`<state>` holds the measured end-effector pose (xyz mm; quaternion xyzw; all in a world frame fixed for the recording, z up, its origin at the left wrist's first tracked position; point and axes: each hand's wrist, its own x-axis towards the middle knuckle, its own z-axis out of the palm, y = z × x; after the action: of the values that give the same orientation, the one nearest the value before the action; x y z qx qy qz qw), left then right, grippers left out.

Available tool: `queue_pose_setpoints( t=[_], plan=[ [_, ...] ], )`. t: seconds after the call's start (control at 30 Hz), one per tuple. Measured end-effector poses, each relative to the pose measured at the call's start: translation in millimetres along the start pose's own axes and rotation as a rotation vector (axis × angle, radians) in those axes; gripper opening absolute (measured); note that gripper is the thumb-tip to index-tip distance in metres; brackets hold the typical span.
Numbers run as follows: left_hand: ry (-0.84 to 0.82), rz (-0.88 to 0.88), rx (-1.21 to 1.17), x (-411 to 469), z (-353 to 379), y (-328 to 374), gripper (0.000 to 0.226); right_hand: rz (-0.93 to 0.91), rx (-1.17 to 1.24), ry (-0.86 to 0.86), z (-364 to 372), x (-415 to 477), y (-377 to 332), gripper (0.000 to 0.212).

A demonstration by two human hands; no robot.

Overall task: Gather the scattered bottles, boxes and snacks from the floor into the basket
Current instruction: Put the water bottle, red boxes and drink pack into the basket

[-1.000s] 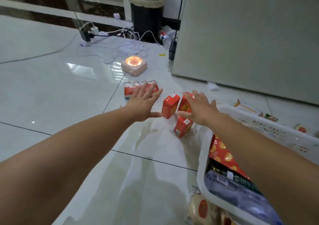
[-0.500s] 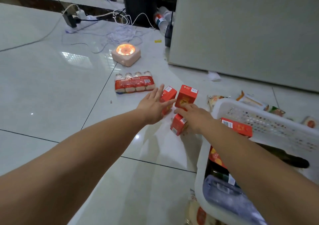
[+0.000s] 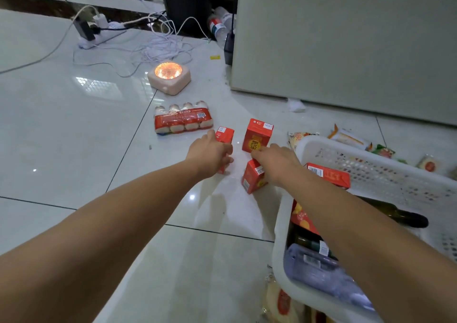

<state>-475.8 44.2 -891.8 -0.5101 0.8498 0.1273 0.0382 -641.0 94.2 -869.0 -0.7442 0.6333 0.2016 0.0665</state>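
Curling my left hand [image 3: 210, 155] round one small red carton [image 3: 224, 134], I rest my right hand [image 3: 278, 164] on the tipped carton [image 3: 251, 180] (its grip hidden) beside the white basket [image 3: 281, 223].

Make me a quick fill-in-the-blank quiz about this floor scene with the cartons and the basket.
1. The left hand grips a small ___ carton.
2. The shrink-wrapped pack holds ___ little bottles.
3. The white basket stands to the ___ of that carton.

Missing words: red; four; right.
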Motion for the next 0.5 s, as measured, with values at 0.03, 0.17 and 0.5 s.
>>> queue_pose_setpoints(
  t=[0.03,0.17,0.5],
  plan=[
    [0.004,-0.001,0.009,-3,-4,1,0.030,0.008,-0.003,0.045,-5,-4,4,0.048],
    [0.062,0.050,0.085,-17,-21,6,0.027,0.070,0.010,0.255,-29,-21,21,0.041],
    [0.296,0.430,0.313,-31,-82,97,0.041,0.492,0.327,0.451,-26,-126,110,0.027]
  ],
)
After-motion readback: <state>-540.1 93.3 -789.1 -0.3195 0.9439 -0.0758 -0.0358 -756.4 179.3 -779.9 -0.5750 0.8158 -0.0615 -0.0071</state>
